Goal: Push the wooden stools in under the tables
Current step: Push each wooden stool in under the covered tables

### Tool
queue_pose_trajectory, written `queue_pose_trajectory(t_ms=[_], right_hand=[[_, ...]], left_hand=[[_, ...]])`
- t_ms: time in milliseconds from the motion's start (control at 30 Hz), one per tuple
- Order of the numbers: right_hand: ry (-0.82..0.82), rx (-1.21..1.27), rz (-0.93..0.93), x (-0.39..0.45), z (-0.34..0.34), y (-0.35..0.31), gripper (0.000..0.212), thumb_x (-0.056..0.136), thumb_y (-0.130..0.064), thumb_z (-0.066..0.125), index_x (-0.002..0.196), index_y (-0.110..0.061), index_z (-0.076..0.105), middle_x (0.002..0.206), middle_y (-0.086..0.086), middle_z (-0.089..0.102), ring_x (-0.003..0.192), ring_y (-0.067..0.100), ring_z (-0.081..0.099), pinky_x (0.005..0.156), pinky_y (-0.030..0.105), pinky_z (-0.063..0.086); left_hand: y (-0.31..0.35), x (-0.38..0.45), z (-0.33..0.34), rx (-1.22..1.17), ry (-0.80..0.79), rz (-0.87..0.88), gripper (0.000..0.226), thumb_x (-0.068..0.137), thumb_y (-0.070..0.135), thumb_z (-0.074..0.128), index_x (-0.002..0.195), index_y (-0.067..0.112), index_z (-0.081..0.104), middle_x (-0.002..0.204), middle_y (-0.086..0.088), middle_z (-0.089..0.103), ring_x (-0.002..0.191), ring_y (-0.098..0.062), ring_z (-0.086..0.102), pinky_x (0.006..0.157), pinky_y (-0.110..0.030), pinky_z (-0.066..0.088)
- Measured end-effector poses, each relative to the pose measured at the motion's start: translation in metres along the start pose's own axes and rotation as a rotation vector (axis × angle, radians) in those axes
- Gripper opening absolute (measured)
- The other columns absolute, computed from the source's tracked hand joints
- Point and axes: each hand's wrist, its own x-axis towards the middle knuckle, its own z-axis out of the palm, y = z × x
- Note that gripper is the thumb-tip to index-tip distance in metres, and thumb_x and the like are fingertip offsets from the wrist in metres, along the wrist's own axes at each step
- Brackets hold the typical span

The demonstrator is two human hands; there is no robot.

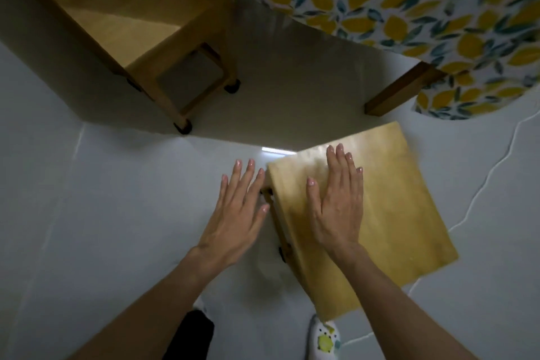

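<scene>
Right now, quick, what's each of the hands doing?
Left hand: open, flat, beside the stool, holding nothing.
Right hand: open, palm flat on the wooden stool seat, not gripping.

Under the table, open floor [292,102] lies between the other stool [140,38], already tucked in on the left, and the table leg [406,90] on the right; that gap sits straight ahead of the stool [380,213] under my right hand [336,207], nothing lying in it. The tablecloth [409,9] hangs over the edge above the gap and drapes low past the leg at the right. My left hand [236,213] is flat over bare floor just beside the stool's left edge, with clear tile all round to the left.
</scene>
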Motion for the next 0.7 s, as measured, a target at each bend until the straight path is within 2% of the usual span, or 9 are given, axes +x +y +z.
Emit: queue_pose_trajectory(t_ms=[200,367,700], right_hand=[[-0.038,-0.012,-0.057,-0.051,-0.027,0.111,0.061,0.097,-0.046,0.024,0.150,-0.015,0.030,0.159,0.006,0.024,0.148,0.021,0.015,0.120,0.044,0.011],[-0.101,-0.021,-0.238,-0.098,-0.020,0.178,0.054,0.098,-0.035,0.034,0.147,-0.011,0.037,0.157,0.010,0.029,0.147,0.021,0.020,0.120,0.045,0.014],[0.091,-0.035,-0.254,-0.107,0.008,0.195,0.050,0.097,-0.029,0.035,0.145,-0.014,0.041,0.154,0.004,0.035,0.145,0.019,0.026,0.119,0.043,0.019]], left_hand=[[0.096,-0.021,0.081,0.057,0.035,-0.032,0.065,0.096,0.043,0.025,0.151,0.013,0.009,0.160,-0.009,-0.002,0.147,-0.024,-0.009,0.119,-0.044,0.001],[0.138,-0.039,0.128,0.231,0.021,-0.113,0.065,0.096,0.045,0.024,0.151,0.014,0.008,0.161,-0.009,-0.001,0.148,-0.028,-0.005,0.115,-0.060,0.005],[0.141,-0.033,0.135,0.246,0.038,-0.138,0.065,0.096,0.045,0.021,0.151,0.016,0.001,0.161,-0.005,-0.006,0.147,-0.025,-0.012,0.114,-0.063,-0.001]])
